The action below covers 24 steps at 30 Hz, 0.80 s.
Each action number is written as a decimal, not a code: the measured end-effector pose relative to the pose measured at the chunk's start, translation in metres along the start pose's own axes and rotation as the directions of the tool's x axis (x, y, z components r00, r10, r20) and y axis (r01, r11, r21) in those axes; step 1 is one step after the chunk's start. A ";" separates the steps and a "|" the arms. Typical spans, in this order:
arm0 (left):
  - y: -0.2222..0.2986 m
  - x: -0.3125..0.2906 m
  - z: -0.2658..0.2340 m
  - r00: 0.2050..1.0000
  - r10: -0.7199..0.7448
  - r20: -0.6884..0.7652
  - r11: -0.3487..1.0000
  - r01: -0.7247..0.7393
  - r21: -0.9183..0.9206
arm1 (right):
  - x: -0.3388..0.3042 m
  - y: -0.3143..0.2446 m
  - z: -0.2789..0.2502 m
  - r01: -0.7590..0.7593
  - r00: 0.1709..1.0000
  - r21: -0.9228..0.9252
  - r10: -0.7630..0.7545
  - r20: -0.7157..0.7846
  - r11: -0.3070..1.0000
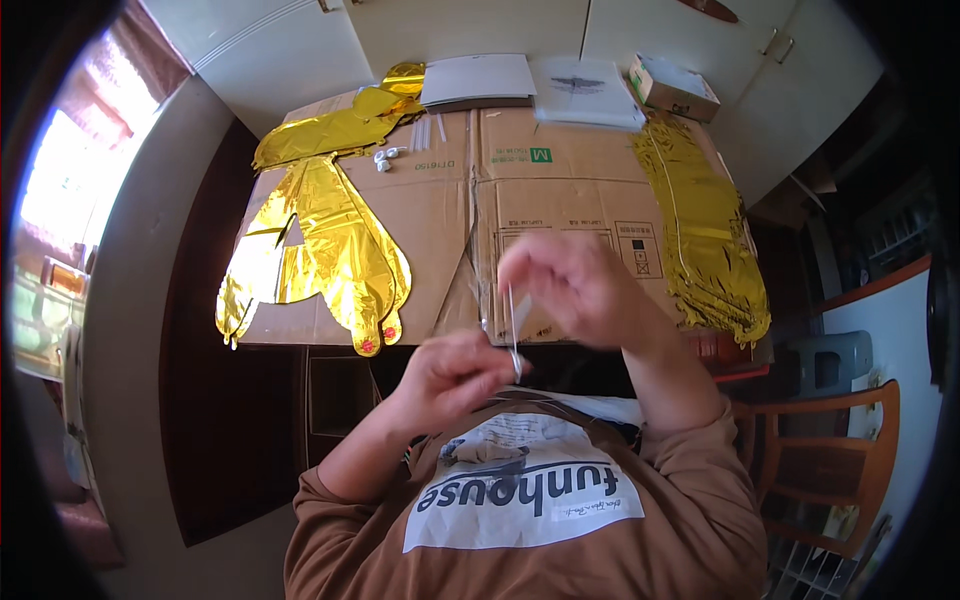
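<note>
Landmark for this report: the flattened cardboard sheet (560, 200) spread over the tabletop.

On the left part of the cardboard lie deflated gold foil balloons (330, 235), flat and creased, their lower ends hanging past the near edge. Just beyond them, toward the far side of the cardboard, sit a few small white pieces (385, 157) and some thin clear straws (428, 130).

At the near edge of the cardboard, roughly central, the person works with both hands raised above the lap. The left hand (452, 375) is closed, pinching the lower end of a thin clear straw (514, 335). The right hand (578, 285), blurred, sits higher, its fingers bunched narrowly about the upper end of that straw. The straw stands nearly upright between the two hands, clear of the cardboard.

At the far edge of the cardboard rest a white booklet (478, 78), a plastic-wrapped sheet pack (585, 92) and a small open carton (672, 88).

Along the right side of the cardboard lies another deflated gold foil balloon (705, 235), long and crumpled.

Assessment: every balloon in view is flat; none appears inflated. Work seems at an early stage, confined to handling the straw, with the balloons untouched at present.
</note>
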State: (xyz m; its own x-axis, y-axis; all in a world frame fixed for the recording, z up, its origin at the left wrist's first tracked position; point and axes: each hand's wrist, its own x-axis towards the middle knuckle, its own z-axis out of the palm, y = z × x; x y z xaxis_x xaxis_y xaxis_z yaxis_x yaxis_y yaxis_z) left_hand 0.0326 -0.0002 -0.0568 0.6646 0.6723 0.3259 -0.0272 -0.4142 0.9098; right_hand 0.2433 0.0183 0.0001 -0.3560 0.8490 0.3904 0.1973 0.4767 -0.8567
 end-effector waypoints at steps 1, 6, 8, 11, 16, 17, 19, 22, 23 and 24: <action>0.004 -0.001 -0.001 0.997 0.008 -0.070 0.984 -0.021 -0.176 | 0.005 -0.006 -0.002 -0.229 0.966 -0.132 0.241 0.091 0.965; -0.005 0.005 -0.009 0.923 -0.102 -0.370 0.990 0.129 0.049 | -0.011 0.000 0.010 0.115 0.913 -0.009 -0.102 0.395 0.993; 0.003 0.000 0.004 0.991 -0.106 -0.078 0.991 0.099 -0.094 | 0.000 -0.002 -0.002 0.036 0.998 -0.001 -0.035 0.042 0.999; 0.008 -0.001 -0.006 0.917 -0.193 -0.349 0.878 0.003 -0.478 | -0.013 0.008 0.016 0.001 0.938 -0.095 0.032 0.346 0.996; 0.001 0.000 0.004 0.994 -0.088 -0.057 0.994 0.084 -0.068 | 0.005 0.004 -0.004 0.080 0.995 -0.124 -0.073 0.064 0.989; -0.002 -0.002 0.003 0.980 -0.113 -0.161 0.961 0.067 -0.269 | 0.005 0.012 -0.003 -0.087 0.989 -0.123 0.100 0.108 0.989; 0.001 0.006 -0.007 0.883 -0.274 -0.381 0.804 -0.007 -0.594 | -0.013 0.020 0.011 -0.028 0.926 -0.140 0.079 0.371 0.990; -0.022 0.002 -0.008 0.877 -0.225 -0.424 0.970 0.160 -0.182 | -0.006 0.000 0.005 0.054 0.896 -0.047 -0.027 0.443 0.997; -0.015 -0.002 0.001 0.934 -0.260 -0.247 0.957 0.213 -0.199 | 0.003 -0.006 -0.007 0.023 0.951 -0.079 0.003 0.310 0.997; -0.007 0.000 0.004 0.980 -0.159 -0.119 0.976 0.138 -0.167 | 0.007 -0.008 -0.012 -0.013 0.985 -0.105 0.030 0.170 0.994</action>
State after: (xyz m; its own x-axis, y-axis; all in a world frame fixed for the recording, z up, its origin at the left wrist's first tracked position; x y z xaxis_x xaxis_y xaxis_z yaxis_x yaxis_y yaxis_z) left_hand 0.0362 0.0001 -0.0644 0.5668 0.7978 0.2055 -0.0599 -0.2088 0.9761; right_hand 0.2506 0.0235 0.0134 -0.5001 0.8120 0.3010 0.2970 0.4873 -0.8212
